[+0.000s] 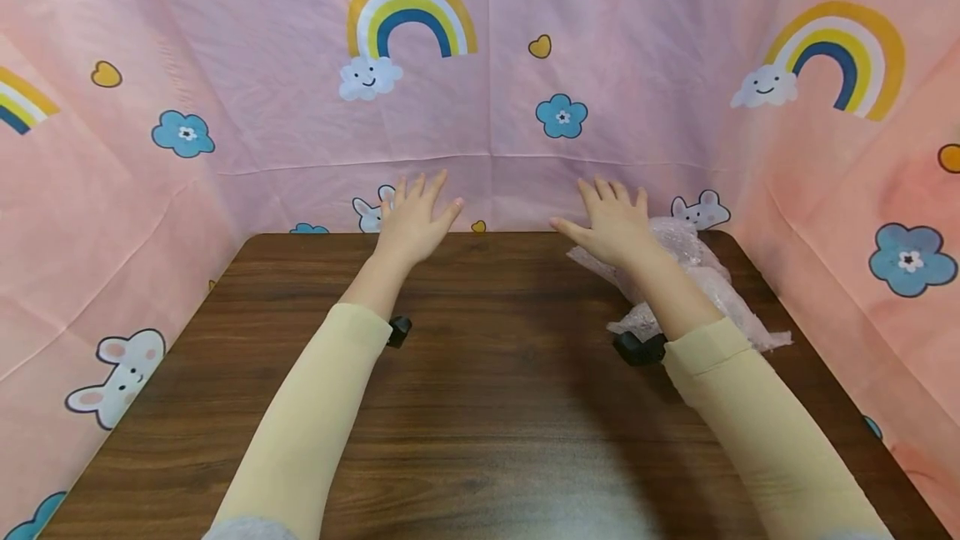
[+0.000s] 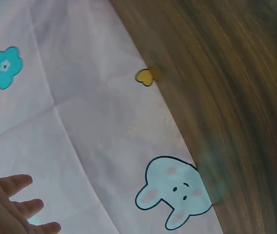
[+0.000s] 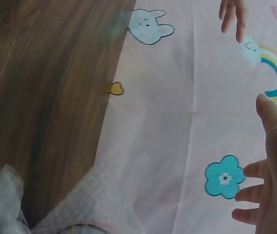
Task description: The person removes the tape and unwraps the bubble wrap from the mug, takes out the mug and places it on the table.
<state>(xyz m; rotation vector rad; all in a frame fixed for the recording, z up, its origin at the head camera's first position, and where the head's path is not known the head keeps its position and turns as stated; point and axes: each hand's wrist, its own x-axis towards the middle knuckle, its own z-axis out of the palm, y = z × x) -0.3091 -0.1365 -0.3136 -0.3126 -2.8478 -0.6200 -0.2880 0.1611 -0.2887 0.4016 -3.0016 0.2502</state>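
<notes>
Both bare hands are stretched forward over the far part of the table in the head view, fingers spread and holding nothing. The left hand [image 1: 414, 223] is left of centre, in front of the back cloth. On the right, the right hand [image 1: 613, 223] overlaps a crumpled heap of clear bubble wrap [image 1: 708, 273], which lies on the table's far right and is partly hidden by that hand and forearm. In the right wrist view the bubble wrap [image 3: 75, 209] shows along the bottom edge, below the spread fingers [image 3: 249, 193].
A dark wood-grain table [image 1: 480, 407] stretches across the lower head view. Pink printed cloth [image 1: 487, 132] with rainbows, flowers and rabbits rises behind it and along both sides. Each wrist carries a small black camera [image 1: 640, 348].
</notes>
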